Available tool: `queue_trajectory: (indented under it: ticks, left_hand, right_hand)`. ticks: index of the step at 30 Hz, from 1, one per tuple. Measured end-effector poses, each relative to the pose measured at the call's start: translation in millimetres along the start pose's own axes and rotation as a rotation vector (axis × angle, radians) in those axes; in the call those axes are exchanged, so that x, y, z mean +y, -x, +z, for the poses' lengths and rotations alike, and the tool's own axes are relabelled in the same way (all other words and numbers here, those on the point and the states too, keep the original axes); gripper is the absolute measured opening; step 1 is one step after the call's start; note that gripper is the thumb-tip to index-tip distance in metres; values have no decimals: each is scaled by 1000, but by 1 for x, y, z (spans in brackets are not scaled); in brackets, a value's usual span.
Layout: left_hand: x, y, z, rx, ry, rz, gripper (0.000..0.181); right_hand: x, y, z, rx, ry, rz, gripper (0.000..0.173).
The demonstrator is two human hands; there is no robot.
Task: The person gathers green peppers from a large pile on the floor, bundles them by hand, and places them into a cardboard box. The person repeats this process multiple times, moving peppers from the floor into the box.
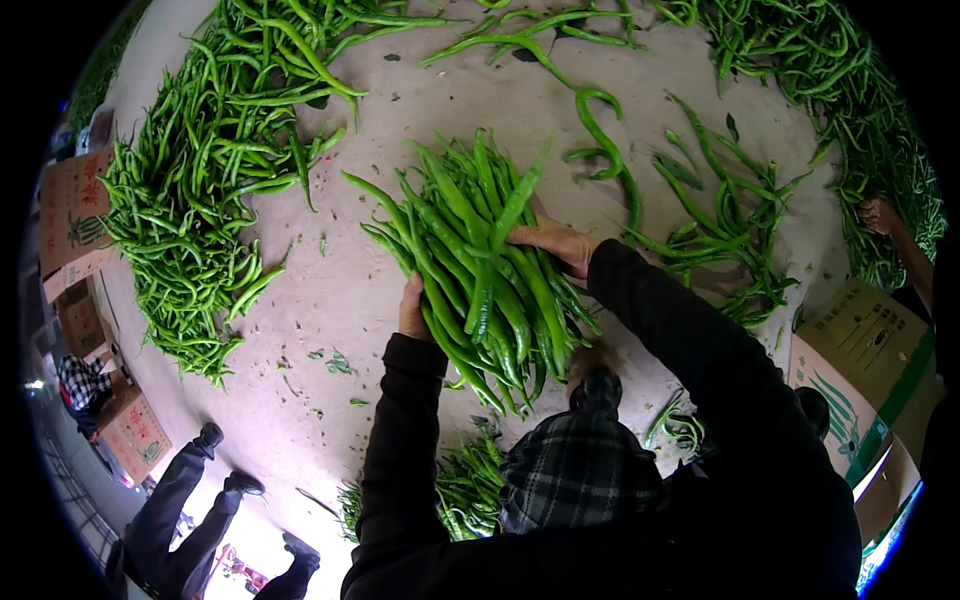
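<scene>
A thick bundle of long green chili peppers [480, 277] is held between my two hands above the floor. My left hand [413, 309] presses on the bundle's left side, its fingers mostly hidden beneath the peppers. Around the right side closes my right hand [559, 241], the thumb lying over the peppers. Several peppers cross over others on top of the bundle. On the floor to the right lies a loose scatter of peppers [724, 210], and one curled pepper [600, 135] rests beyond the bundle.
Large pepper heaps lie at the left [187, 187] and upper right [810, 60]. A printed cardboard box [862, 337] stands at right, near another person's hand [877, 216]. More cartons [75, 210] are at far left. People's legs [176, 525] show lower left; peppers [471, 480] lie beside my leg.
</scene>
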State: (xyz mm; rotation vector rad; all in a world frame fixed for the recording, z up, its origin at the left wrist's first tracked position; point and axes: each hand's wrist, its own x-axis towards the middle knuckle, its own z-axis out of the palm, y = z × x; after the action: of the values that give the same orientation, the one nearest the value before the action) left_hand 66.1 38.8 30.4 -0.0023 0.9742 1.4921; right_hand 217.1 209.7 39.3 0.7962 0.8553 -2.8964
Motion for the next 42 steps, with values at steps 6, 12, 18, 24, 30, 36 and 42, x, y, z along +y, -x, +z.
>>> queue_trajectory:
  ticks: [6,12,18,24,30,36,42]
  left_hand:
    - [78,-2,76,-72,-167,132,56]
    - [153,22,218,-42,-867,824,43]
    - [151,88,427,-328,-721,910,42]
    - [75,164,619,-740,-676,891,40]
    - [-45,254,797,-1139,-601,714,39]
    - [-169,337,902,-1388,-700,439,38]
    - [-407,320,859,-1324,-433,-734,42]
  right_hand:
    - [-98,33,41,-114,270,-205,56]
    - [-215,174,105,-153,356,-390,44]
    - [-294,363,173,-257,384,-545,24]
    - [-285,621,195,-18,508,-811,27]
    - [-240,851,186,121,630,-1056,29]
    - [-142,979,125,246,362,-1441,33]
    - [20,1037,33,835,-379,-1037,40]
